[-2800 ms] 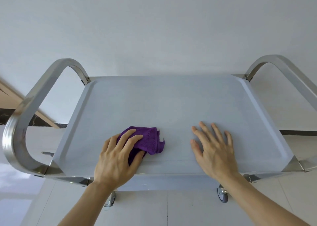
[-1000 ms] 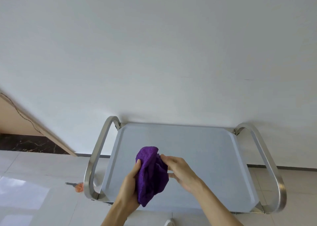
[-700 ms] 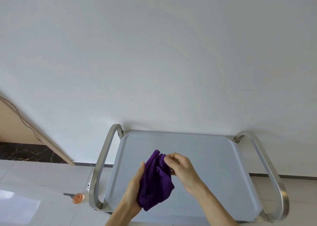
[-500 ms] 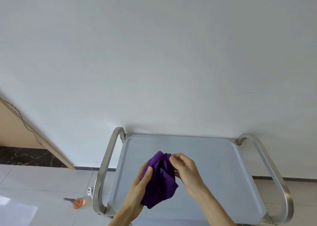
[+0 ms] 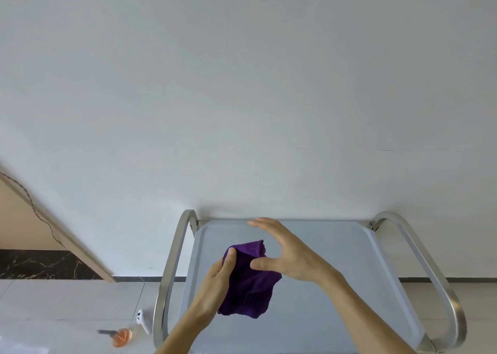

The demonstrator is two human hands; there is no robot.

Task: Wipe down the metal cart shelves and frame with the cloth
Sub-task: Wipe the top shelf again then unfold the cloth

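Observation:
The metal cart's top shelf [image 5: 336, 286] fills the lower middle, with curved steel handles on the left [image 5: 172, 259] and right [image 5: 425, 262]. A purple cloth [image 5: 250, 283] hangs above the shelf. My left hand [image 5: 215, 286] grips its upper left part, thumb over the fabric. My right hand [image 5: 287, 251] hovers just right of the cloth with fingers spread and straight, the thumb touching the fabric. The lower shelves are hidden under the top one.
A white wall [image 5: 242, 84] stands right behind the cart. On the tiled floor at the left lie a white spray bottle [image 5: 142, 320] and a small orange object [image 5: 121, 337]. A wooden door frame [image 5: 53, 235] slants at the far left.
My right hand has let go of the cloth and spread its fingers. The cloth has unfolded and hangs flatter from my left hand. Earlier, both hands lifted it off the shelf.

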